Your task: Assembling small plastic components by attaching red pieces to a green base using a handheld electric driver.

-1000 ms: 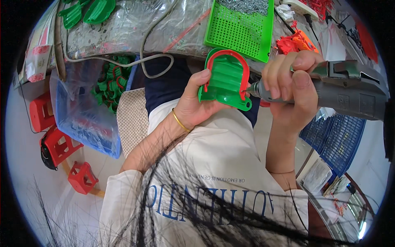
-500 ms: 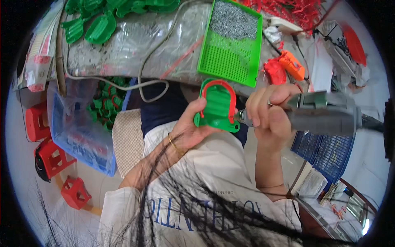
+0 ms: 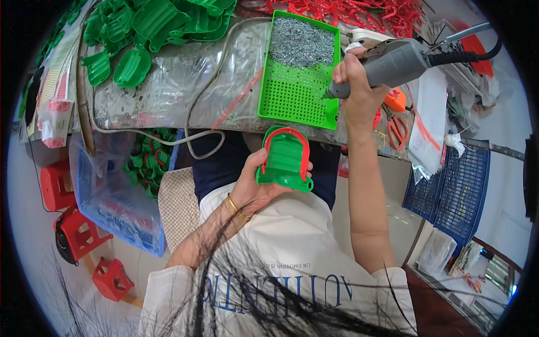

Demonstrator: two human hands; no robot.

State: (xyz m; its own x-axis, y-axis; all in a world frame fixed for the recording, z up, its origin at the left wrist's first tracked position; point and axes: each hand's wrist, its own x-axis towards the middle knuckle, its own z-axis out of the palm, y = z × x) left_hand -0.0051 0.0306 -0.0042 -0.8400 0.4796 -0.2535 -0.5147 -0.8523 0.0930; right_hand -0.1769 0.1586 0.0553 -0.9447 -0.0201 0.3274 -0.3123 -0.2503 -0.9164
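My left hand (image 3: pixel 251 181) grips a green ribbed plastic scoop-shaped piece (image 3: pixel 285 158) in front of my lap. Lying around the piece's rim is a red U-shaped plastic strip (image 3: pixel 305 150). My right hand (image 3: pixel 359 84) is wrapped around a grey corded electric screwdriver (image 3: pixel 396 63), raised over the table's right side. Its tip is at the right edge of a bright green perforated tray (image 3: pixel 297 110); whether it touches cannot be made out. Small silvery screws (image 3: pixel 303 44) are heaped in the tray's far half.
Green scoop pieces (image 3: pixel 160 23) pile at the far left, red strips (image 3: pixel 365 14) at the back. A white cable (image 3: pixel 216 76) crosses the table. Red-handled scissors (image 3: pixel 398 133) lie right. A blue crate (image 3: pixel 115 194) holding green-and-red pieces and red stools (image 3: pixel 112 278) stand left.
My right hand has lifted the screwdriver away from the green piece, up to the tray's right edge. My left hand still holds the piece, slightly lower and further left in the picture.
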